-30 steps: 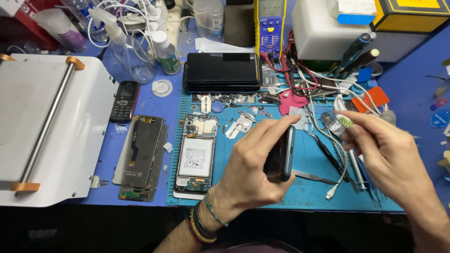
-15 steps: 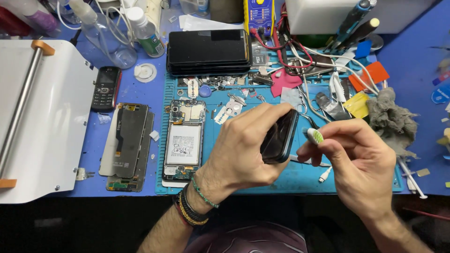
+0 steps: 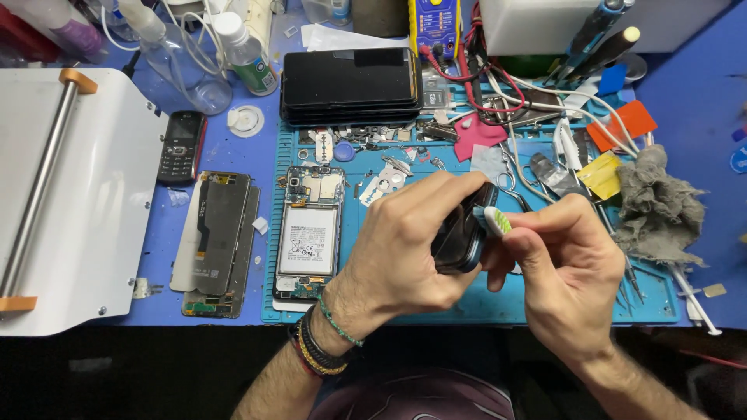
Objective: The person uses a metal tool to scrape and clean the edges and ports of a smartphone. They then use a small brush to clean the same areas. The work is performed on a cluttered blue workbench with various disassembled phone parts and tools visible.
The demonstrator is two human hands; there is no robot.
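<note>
My left hand [image 3: 405,249] grips a dark smartphone [image 3: 459,233] on its edge, above the teal work mat [image 3: 482,307]. My right hand [image 3: 568,264] pinches a small white and green pry tool [image 3: 496,221] whose tip touches the phone's upper edge. An opened phone body with its battery showing [image 3: 309,233] lies flat on the mat to the left of my hands. A detached screen panel [image 3: 218,233] lies further left on the blue table.
A stack of dark phones [image 3: 350,82] sits at the back centre. A white machine with a metal roller [image 3: 54,202] fills the left side. A small black keypad phone [image 3: 180,146], clear bottles [image 3: 187,70], tangled cables, tweezers and a grey rag [image 3: 657,206] surround the mat.
The view has shifted, so the table sits higher in the frame. My hands have stayed together, and the pry tool has moved from beside the phone onto its upper edge.
</note>
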